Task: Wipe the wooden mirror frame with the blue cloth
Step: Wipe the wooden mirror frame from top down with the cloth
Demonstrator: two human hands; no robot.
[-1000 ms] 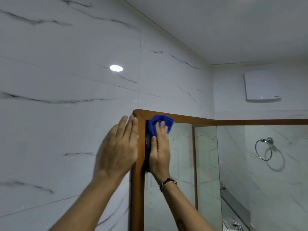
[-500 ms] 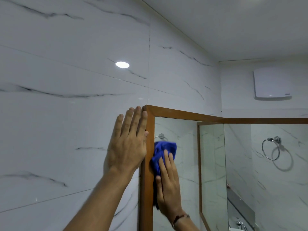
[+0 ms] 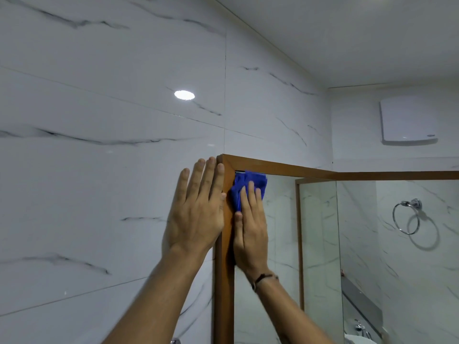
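Observation:
The wooden mirror frame [image 3: 224, 281] runs up the mirror's left side and turns along the top [image 3: 285, 168]. My right hand [image 3: 250, 229] presses a bunched blue cloth [image 3: 244, 186] flat against the inner edge of the left frame rail, just under the top left corner; the cloth sticks out above my fingertips. My left hand [image 3: 198, 212] lies flat and spread on the marble wall, its fingers touching the frame's outer edge. A dark bracelet sits on my right wrist.
White marble wall tiles [image 3: 99, 170] surround the mirror. The mirror glass [image 3: 278, 232] reflects the room. At the right are a chrome towel ring [image 3: 406, 216] and a white wall box [image 3: 408, 122]. A tap [image 3: 360, 327] shows at lower right.
My right hand slid the blue cloth down the left rail, then back up to just under the top corner. My left hand stayed flat on the wall beside the frame.

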